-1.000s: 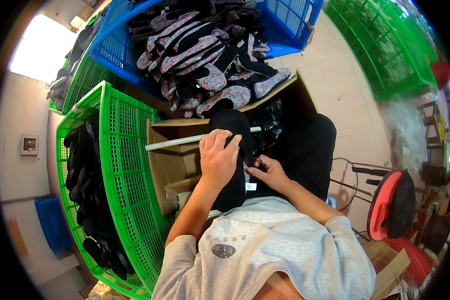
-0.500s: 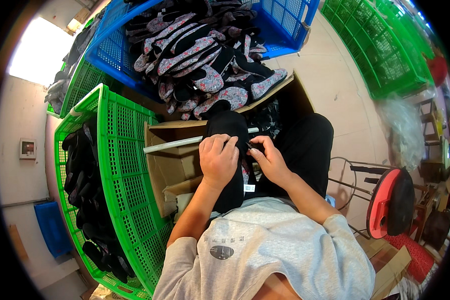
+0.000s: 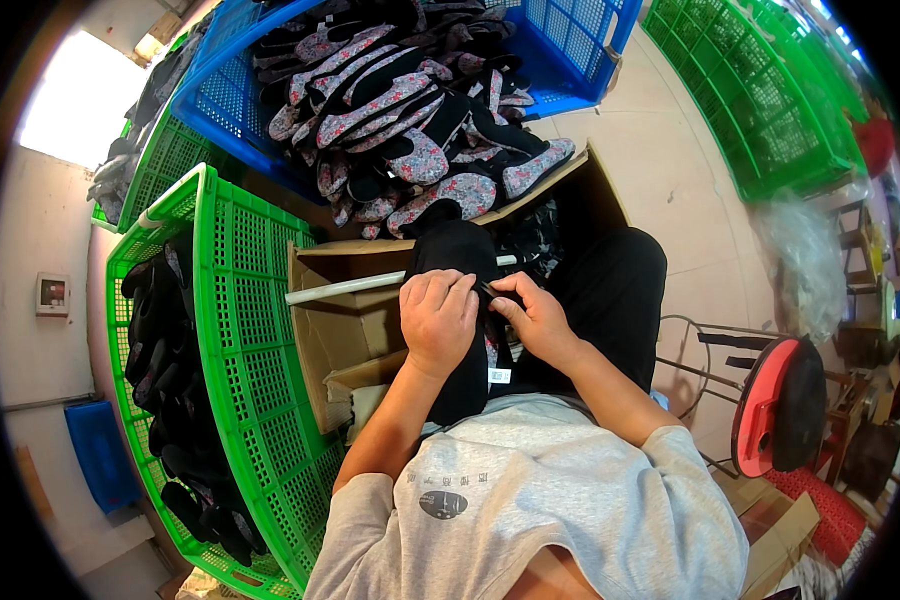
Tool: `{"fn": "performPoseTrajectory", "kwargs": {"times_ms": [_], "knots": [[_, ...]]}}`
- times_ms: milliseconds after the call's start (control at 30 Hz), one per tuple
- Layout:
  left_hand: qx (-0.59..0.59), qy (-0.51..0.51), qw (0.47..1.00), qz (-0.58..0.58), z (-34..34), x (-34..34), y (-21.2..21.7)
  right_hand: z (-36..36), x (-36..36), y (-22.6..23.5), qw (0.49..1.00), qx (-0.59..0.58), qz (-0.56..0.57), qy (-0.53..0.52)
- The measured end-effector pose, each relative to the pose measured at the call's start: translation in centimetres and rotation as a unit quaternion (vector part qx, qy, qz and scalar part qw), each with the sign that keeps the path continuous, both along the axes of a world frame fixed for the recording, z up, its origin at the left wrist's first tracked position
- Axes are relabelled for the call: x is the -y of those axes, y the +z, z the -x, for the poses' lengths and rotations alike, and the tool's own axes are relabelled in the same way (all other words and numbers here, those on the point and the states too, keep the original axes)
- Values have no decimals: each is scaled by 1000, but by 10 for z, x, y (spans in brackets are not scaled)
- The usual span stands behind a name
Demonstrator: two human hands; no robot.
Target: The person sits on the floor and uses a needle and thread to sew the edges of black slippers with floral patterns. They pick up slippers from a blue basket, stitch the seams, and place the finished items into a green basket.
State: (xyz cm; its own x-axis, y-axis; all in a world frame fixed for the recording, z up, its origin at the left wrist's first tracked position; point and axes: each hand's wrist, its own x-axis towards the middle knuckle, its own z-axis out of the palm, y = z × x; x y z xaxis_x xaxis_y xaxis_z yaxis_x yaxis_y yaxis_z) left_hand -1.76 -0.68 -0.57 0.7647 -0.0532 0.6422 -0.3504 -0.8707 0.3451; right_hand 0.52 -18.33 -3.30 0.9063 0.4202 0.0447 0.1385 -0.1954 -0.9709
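Note:
A black fabric piece with a floral-print strip (image 3: 491, 350) and a small white tag (image 3: 499, 376) lies over my left knee; its black part blends with my trousers, so its outline is hard to follow. My left hand (image 3: 440, 325) is closed, back upward, with curled fingers gripping the fabric at the knee. Close beside it, my right hand (image 3: 532, 318) pinches a small dark bit between thumb and forefinger, at the fabric's edge. What that bit is, I cannot make out. A white rod (image 3: 350, 288) runs crosswise beneath my knee, over a cardboard box (image 3: 310, 350).
Ahead, a blue crate (image 3: 205, 110) spills a heap of black and floral fabric pieces (image 3: 410, 155). At my left stands a green crate (image 3: 260, 350) holding similar dark pieces. Another green crate (image 3: 750, 110) is at the far right, with a red-and-black round-seated stool (image 3: 760, 410) nearer.
My right hand has shifted slightly left and up, bringing its fingertips nearer to my left hand. The left hand stays almost in place on the fabric.

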Motion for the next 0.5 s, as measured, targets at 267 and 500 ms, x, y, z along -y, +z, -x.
{"fn": "performPoseTrajectory", "kwargs": {"times_ms": [267,500], "knots": [[-5,4,1000,11,1,0,0,-1,-1,9,999,29,43,1],[-10,5,1000,11,1,0,0,-1,-2,9,998,37,51,0]]}}
